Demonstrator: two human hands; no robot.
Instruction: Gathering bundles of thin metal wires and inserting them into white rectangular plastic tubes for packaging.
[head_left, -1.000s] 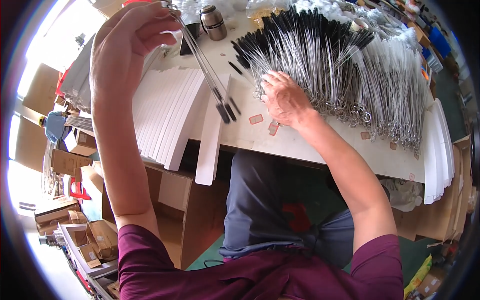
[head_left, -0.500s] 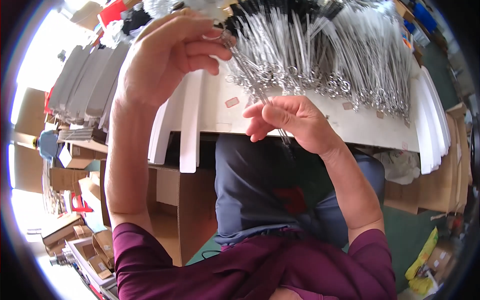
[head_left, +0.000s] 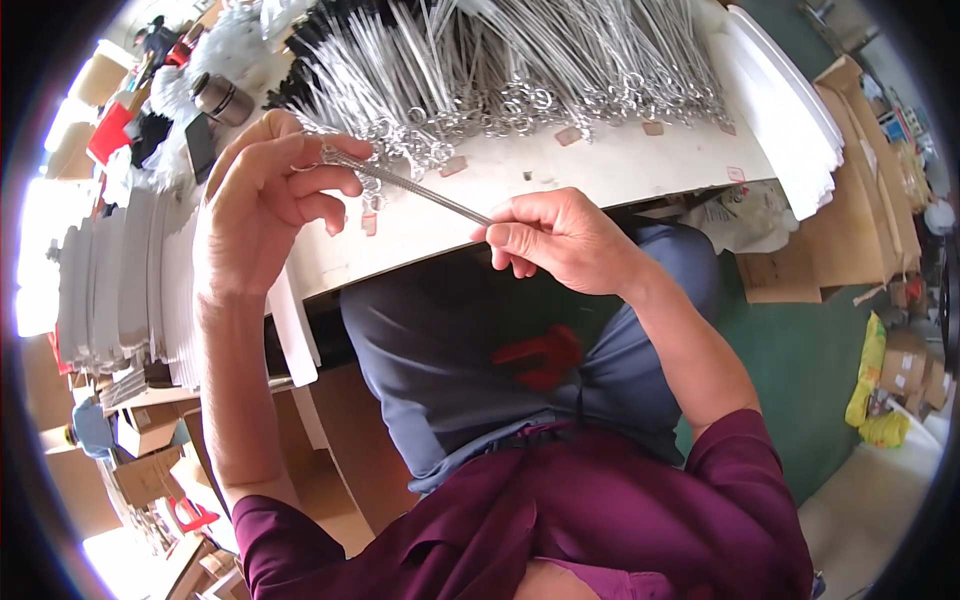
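Left hand point(head_left: 255, 200) and right hand point(head_left: 570, 242), grips narrow, pinch the wires point(head_left: 432, 193), seemingly evening them; next calls for steadiness.

1 pale table point(head_left: 640, 165) stands over a green floor point(head_left: 780, 370), with glaring white light point(head_left: 40, 260) along the left and a brown cardboard carton point(head_left: 860, 190) at the right.

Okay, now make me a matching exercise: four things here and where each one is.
1. thin silvery metal rods
2. grey-brown cylindrical metal flask
3. crumpled yellow bag
4. maroon fabric shirt

A. upper left of the picture
B. bottom centre of the picture
C. held by the left hand and right hand
D. far right of the picture

Pairs: 1-C, 2-A, 3-D, 4-B
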